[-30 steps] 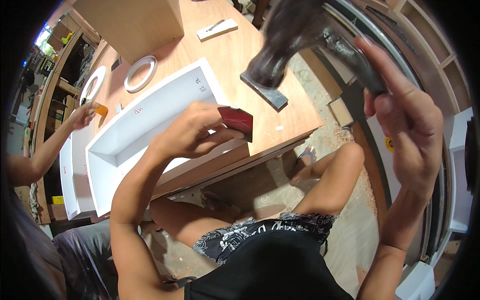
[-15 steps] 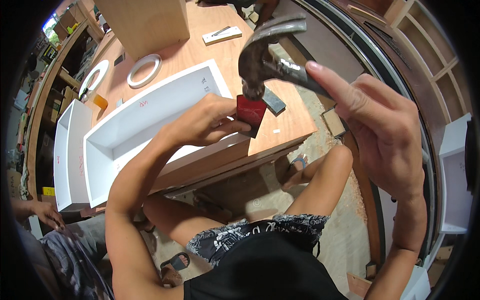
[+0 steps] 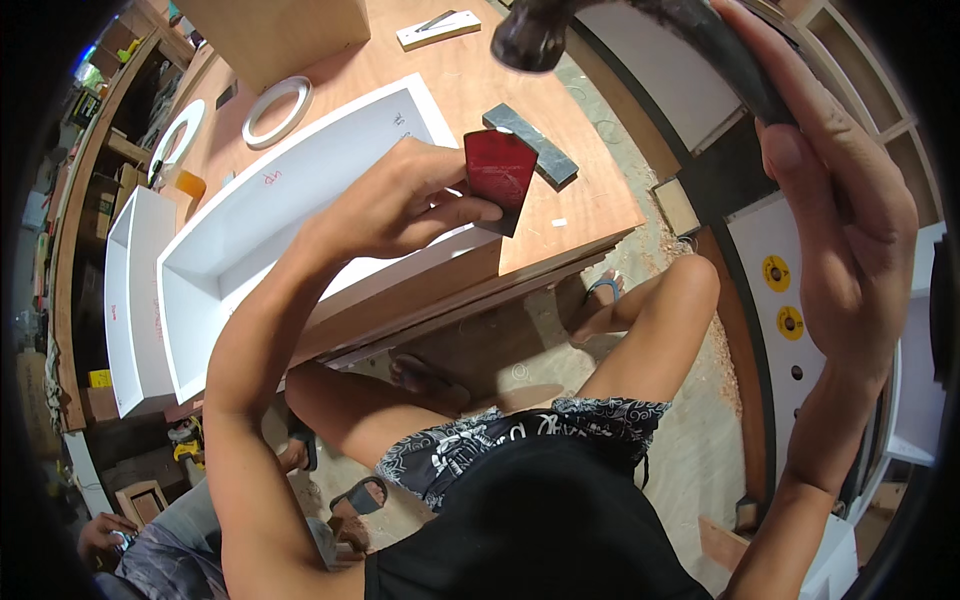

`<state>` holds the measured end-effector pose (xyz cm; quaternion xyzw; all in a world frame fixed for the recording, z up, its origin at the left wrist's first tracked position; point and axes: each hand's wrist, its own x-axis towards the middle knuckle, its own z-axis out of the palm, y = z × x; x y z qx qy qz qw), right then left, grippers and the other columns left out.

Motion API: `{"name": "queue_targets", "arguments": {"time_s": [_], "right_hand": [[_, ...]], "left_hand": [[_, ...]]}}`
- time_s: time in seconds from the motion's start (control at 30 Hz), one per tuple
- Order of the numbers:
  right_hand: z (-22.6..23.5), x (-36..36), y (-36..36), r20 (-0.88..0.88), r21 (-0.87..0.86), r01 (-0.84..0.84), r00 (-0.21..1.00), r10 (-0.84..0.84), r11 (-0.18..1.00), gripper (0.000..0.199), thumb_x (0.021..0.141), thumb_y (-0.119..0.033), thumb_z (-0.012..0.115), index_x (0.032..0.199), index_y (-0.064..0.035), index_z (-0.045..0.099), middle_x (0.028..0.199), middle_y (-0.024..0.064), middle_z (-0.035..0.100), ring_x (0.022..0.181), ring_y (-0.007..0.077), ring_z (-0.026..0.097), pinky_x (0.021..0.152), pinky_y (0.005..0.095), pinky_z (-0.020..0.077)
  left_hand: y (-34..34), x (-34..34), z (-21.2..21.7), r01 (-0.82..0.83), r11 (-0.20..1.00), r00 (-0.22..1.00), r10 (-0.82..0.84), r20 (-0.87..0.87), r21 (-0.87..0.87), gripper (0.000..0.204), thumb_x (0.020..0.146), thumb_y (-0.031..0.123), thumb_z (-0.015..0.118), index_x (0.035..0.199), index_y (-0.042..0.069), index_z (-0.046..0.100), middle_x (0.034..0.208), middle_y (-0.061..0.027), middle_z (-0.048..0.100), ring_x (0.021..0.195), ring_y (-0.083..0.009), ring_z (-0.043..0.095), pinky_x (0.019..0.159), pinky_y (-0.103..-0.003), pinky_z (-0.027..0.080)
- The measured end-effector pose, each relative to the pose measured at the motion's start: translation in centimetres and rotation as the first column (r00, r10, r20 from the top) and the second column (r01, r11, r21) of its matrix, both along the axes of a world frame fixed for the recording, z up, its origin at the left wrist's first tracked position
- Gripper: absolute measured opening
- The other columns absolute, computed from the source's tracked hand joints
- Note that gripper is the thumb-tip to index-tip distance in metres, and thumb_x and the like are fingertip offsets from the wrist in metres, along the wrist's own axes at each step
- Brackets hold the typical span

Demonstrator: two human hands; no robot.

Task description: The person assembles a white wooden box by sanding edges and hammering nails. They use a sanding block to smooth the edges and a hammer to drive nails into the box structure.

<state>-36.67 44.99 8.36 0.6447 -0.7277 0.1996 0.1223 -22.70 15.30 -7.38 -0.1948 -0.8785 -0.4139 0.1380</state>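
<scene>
Left hand (image 3: 395, 200) pinching a flat, tapered, dark red plate (image 3: 502, 172); right hand (image 3: 845, 215) gripping a dark-handled hammer (image 3: 725, 65).
At eleven o'clock, the left hand's pinch is little changed; the plate, glossy and tilted, sits at twelve. The hammer, at its top edge half a second ago, is now lifted clear towards one; the right hand is raised near two, finger along the handle.

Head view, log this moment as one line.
left hand: holds red plate; right hand: holds hammer, clear of plate; grey block: on table
</scene>
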Motion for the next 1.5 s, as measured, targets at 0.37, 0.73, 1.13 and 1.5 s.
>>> {"name": "queue_targets", "arguments": {"time_s": [0.37,0.73,1.13,1.5], "right_hand": [[0.9,1.3,-1.2,0.016,0.166,0.067,0.997,-0.07,0.984,0.044,0.109,-0.006,0.056,0.153,-0.0017,0.06,0.146,0.0173,0.068,0.138,0.0256,0.064,0.117,0.0363,0.0488],[-0.3,1.2,-0.5,-0.153,0.119,0.058,0.987,-0.04,0.991,0.045,0.107,-0.006,0.058,0.152,-0.0032,0.062,0.149,0.0164,0.067,0.131,0.0234,0.067,0.111,0.0347,0.0508],[-6.5,-1.0,-0.7,0.363,-0.203,0.28,0.912,-0.193,0.938,0.053,0.107,0.002,0.054,0.158,-0.0136,0.058,0.154,0.0013,0.065,0.095,0.0095,0.059,0.098,0.0265,0.0524],[-24.0,-3.6,-3.8,0.519,0.0,0.408,0.781,-0.348,0.913,0.05,0.092,-0.002,0.073,0.139,-0.0205,0.075,0.094,0.0098,0.071,0.084,0.0301,0.071,0.075,0.0429,0.0544]], "left_hand": [[-0.3,0.9,-0.3,0.033,0.997,0.999,-0.033,-0.003,0.073,0.021,0.09,-0.006,0.076,0.111,-0.002,0.071,0.097,-0.017,0.078,0.09,-0.0348,0.076,0.077,-0.039,0.058],[-0.5,1.1,-0.5,-0.022,1.0,0.999,0.023,0.048,-0.011,0.02,0.091,-0.001,0.079,0.11,0.0,0.072,0.097,-0.0165,0.077,0.086,-0.0367,0.075,0.075,-0.04,0.058],[-0.6,0.7,0.8,0.002,1.0,1.0,-0.002,0.021,0.026,0.026,0.093,-0.006,0.073,0.119,-0.002,0.069,0.094,-0.0161,0.078,0.086,-0.0262,0.077,0.077,-0.037,0.058],[-3.4,6.8,5.3,-0.428,0.842,0.899,0.433,0.06,0.329,0.027,0.097,-0.003,0.058,0.123,-0.004,0.065,0.097,-0.0125,0.072,0.082,-0.0221,0.073,0.072,-0.031,0.058]]}}
